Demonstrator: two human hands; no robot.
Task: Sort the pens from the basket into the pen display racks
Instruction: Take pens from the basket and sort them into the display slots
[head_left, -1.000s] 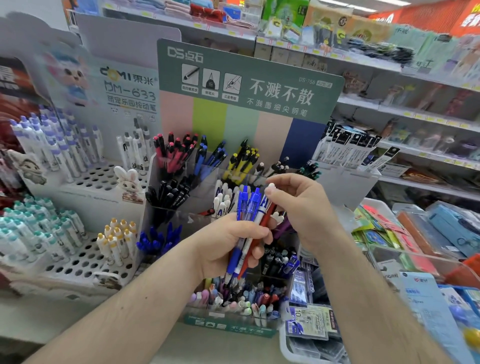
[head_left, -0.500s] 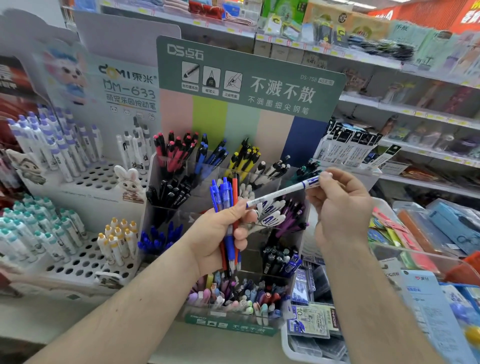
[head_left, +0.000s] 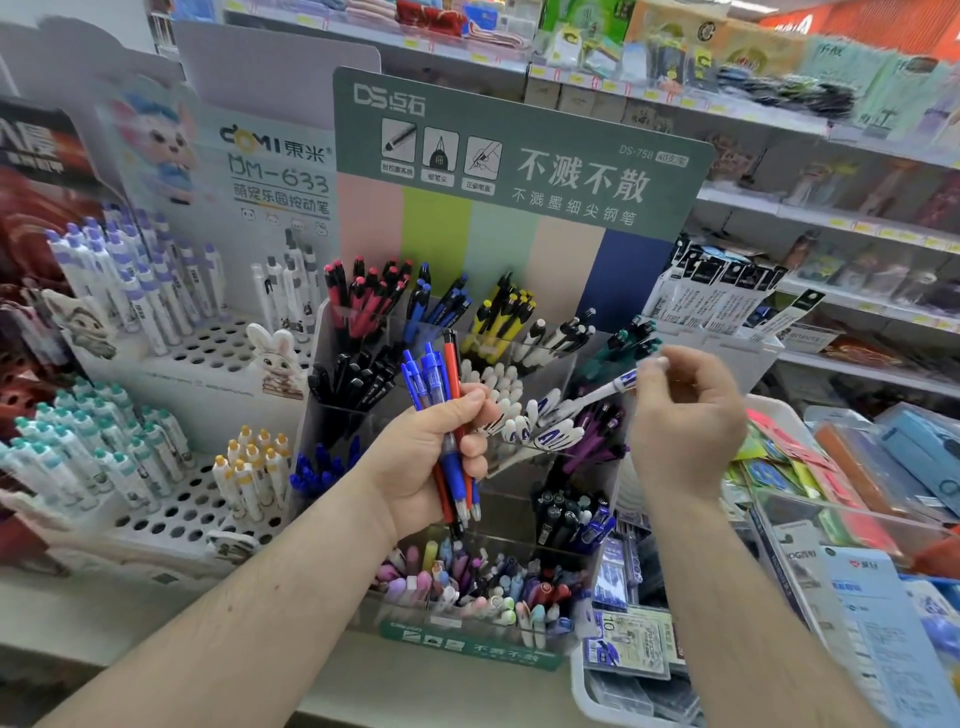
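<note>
My left hand (head_left: 423, 470) grips a bundle of blue and red click pens (head_left: 441, 379), held upright in front of the clear tiered pen rack (head_left: 363, 415). To the right, my right hand (head_left: 685, 431) pinches the top end of a white pen with blue lettering (head_left: 597, 397). That pen slants down to the left, its lower end among the matching white pens (head_left: 540, 439) in a middle compartment of the rack. Other compartments hold red, blue, yellow, black, purple and teal pens.
White perforated racks (head_left: 208, 353) with upright white pens stand at the left. A white basket (head_left: 584, 686) with packaged refills sits at the lower right, beside boxes of stationery (head_left: 857, 467). Store shelves (head_left: 831, 218) run behind the green sign (head_left: 519, 171).
My right hand drew the white pen out of the bundle, swung it right, then lowered its tip into the white-pen compartment. My left hand shifted slightly left with the remaining pens.
</note>
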